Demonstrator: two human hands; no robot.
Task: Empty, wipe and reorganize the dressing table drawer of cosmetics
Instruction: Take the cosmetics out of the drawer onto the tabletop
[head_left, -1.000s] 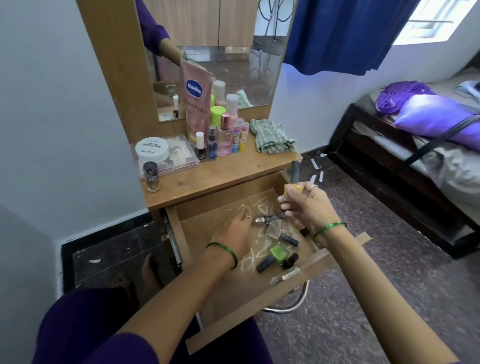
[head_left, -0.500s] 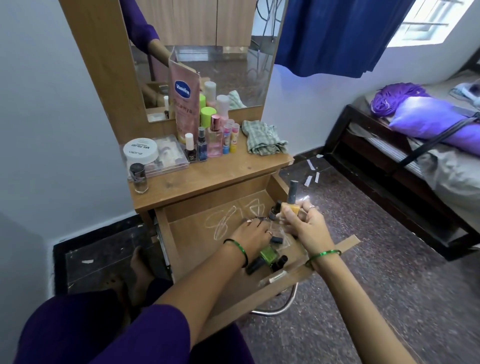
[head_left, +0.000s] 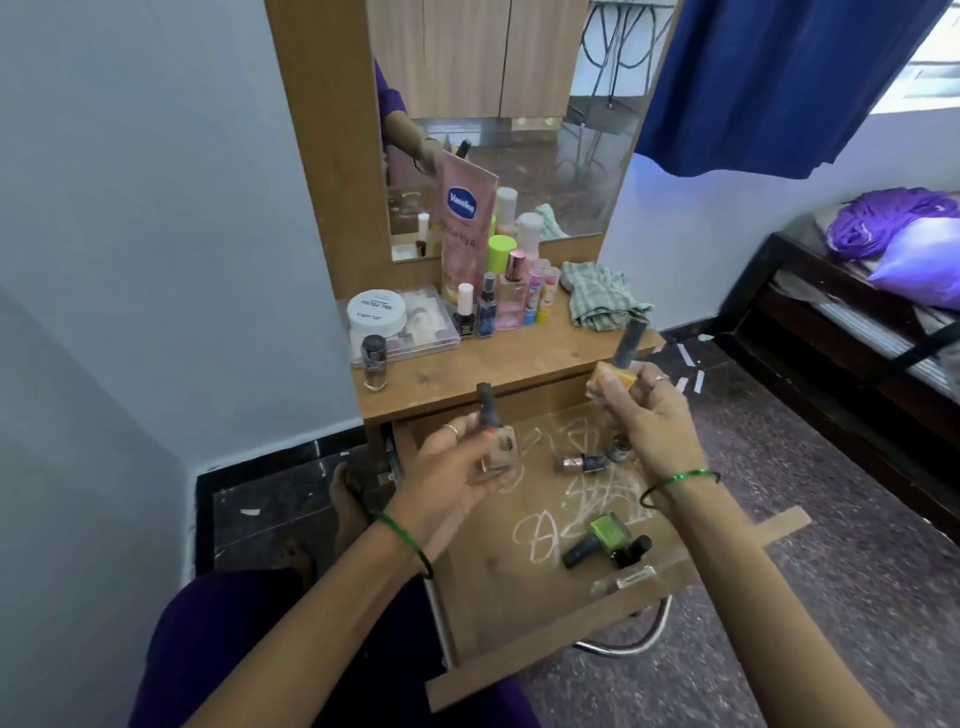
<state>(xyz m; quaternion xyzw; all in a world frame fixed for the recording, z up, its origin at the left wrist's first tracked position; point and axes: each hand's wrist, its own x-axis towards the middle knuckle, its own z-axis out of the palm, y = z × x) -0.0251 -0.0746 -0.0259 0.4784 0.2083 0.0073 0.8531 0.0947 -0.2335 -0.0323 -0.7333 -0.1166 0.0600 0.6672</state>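
The wooden drawer (head_left: 483, 613) of the dressing table stands pulled out, with white scribbles on its floor. My left hand (head_left: 457, 467) holds a clear nail polish bottle (head_left: 496, 447) with a dark cap above the drawer's left side. An orange nail polish bottle (head_left: 615, 382) with a grey cap is gripped in my right hand (head_left: 649, 415), raised near the tabletop's front edge. Left in the drawer are a green polish bottle (head_left: 608, 532), a brown bottle (head_left: 579, 463), a small dark bottle (head_left: 621, 449), a black one (head_left: 631, 551) and a clear tube (head_left: 631, 578).
On the tabletop (head_left: 519, 364) stand a Vaseline tube (head_left: 465, 228), several small bottles, a white jar (head_left: 376, 310) on a clear box, a dark-capped bottle (head_left: 375, 362) and a checked cloth (head_left: 600, 296). A bed (head_left: 857, 322) lies to the right. A chrome stool leg (head_left: 634, 642) shows under the drawer.
My left hand has lifted a clear nail polish bottle out of the drawer. My right hand has risen a little with the orange bottle.
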